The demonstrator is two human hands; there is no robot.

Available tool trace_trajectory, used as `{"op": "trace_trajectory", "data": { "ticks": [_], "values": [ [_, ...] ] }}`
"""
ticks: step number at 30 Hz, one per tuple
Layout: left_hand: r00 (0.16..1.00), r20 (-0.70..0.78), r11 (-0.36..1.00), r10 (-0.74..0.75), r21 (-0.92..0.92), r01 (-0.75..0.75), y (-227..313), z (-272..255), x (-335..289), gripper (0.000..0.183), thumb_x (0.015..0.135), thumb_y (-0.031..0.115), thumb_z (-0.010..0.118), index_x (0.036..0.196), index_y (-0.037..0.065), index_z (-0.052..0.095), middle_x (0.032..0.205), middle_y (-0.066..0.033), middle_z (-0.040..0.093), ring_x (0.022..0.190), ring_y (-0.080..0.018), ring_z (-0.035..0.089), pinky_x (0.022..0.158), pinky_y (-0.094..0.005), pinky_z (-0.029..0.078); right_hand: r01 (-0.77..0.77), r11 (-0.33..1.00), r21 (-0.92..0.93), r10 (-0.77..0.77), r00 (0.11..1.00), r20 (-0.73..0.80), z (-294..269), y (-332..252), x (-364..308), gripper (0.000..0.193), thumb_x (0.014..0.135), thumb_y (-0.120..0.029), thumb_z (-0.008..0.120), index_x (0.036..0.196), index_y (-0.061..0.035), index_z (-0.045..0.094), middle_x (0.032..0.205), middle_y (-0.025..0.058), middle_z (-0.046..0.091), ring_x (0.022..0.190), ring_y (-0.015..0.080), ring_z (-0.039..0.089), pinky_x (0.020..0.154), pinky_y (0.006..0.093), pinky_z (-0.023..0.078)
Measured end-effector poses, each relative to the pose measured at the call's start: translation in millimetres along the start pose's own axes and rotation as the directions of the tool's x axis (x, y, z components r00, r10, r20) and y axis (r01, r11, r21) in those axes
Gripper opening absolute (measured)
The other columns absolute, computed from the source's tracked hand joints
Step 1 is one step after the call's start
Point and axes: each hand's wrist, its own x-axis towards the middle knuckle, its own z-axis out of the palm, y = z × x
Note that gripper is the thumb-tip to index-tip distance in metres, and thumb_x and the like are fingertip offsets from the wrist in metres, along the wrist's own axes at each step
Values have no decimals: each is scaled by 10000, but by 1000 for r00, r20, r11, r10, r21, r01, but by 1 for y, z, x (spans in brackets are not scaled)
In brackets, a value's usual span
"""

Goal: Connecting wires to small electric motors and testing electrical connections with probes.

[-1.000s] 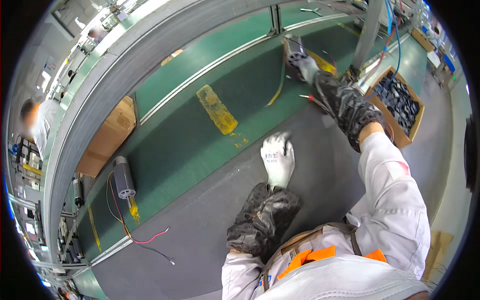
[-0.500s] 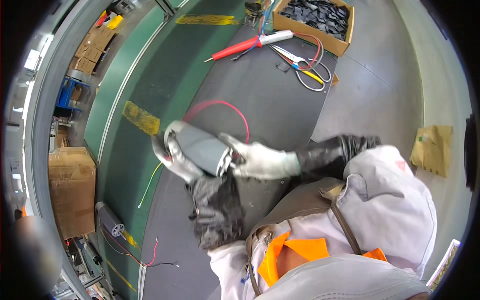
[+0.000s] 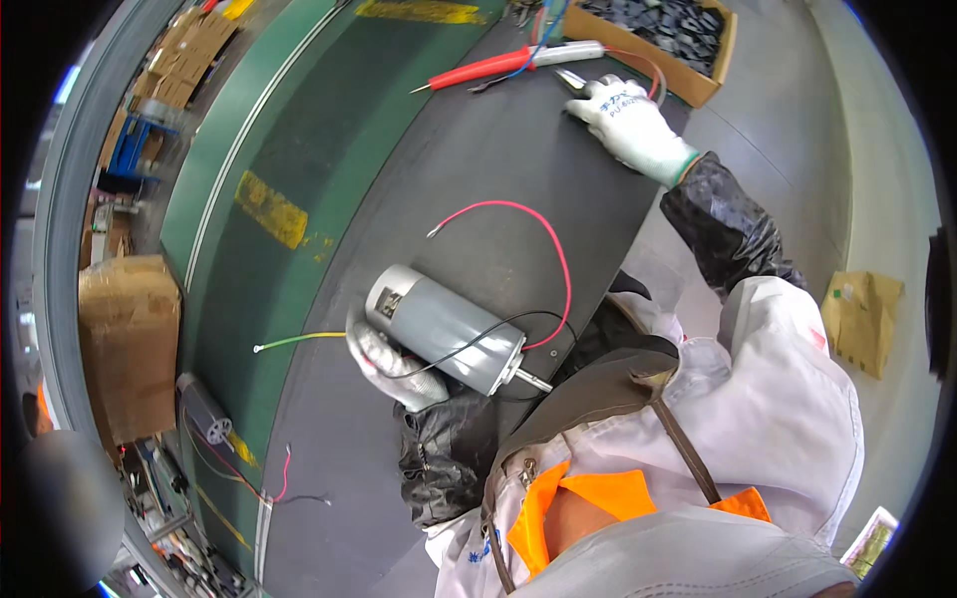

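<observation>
Cardboard box: a brown carton stands at the far left, beyond the conveyor.
Far motor: a second dark grey motor lies on the green belt, its red and black wires trailing toward the dark mat.
Earth wire: a green-and-yellow wire runs out leftward from beside the left glove.
Left hand: in a white glove, fingers half curled against the near motor's lower left side; some fingertips are hidden, so how firmly they grip I cannot tell.
Near motor: the grey cylindrical motor lies aslant over the mat, shaft toward the wearer; a black wire crosses its casing, and a red wire arcs above it.
Red tool: a red and silver pointed tool lies near the mat's top edge.
Right hand: gloved in white, fingers bent over a metal blade whose tip juts out; whether they clasp it I cannot tell.
Parts box: an open carton of black pieces sits beyond the right hand.
Floor: a tan packet lies at the far right.
</observation>
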Motion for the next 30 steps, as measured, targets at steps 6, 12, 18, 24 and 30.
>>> {"op": "trace_trajectory", "data": {
  "ticks": [6,12,18,24,30],
  "values": [
    [993,-91,981,-76,-183,58,-11,-2,6,455,1088,281,385,1345,-61,539,1131,-110,632,991,-151,617,870,-286,520,190,982,-20,-190,957,-221,11,5,19,139,867,-138,600,950,-63,682,891,141,645,908,331,641,799,424,505],
    [997,-43,988,-56,-145,49,-9,-4,8,437,1087,278,449,1362,-50,538,1252,-175,642,1105,-216,636,971,-358,525,-120,267,956,-74,987,144,-34,-116,11,281,942,-131,678,1210,-56,719,1076,41,748,837,101,655,735,279,534],
    [999,-39,988,-31,-154,25,-17,-7,13,363,1078,213,491,1306,-56,579,1217,-166,656,1091,-232,635,972,-371,507,-452,-117,885,-302,865,401,-51,-185,30,221,958,-101,691,1163,-26,727,961,7,722,757,44,631,629,192,510],
    [999,10,995,51,-88,-50,-21,-4,14,362,1075,202,461,1309,-47,581,1256,-183,617,1162,-263,596,1021,-389,461,-371,135,919,-366,843,395,-57,-209,53,203,950,-122,674,1116,-25,740,864,9,717,702,46,624,623,217,527],
    [998,49,972,-31,-230,41,-24,-4,10,381,1096,249,452,1347,-25,539,1333,-166,566,1219,-246,559,1053,-382,442,-398,204,894,-419,790,447,-57,-207,67,209,934,-126,674,1101,-21,743,826,7,696,681,46,618,603,219,526]
  ]
}}
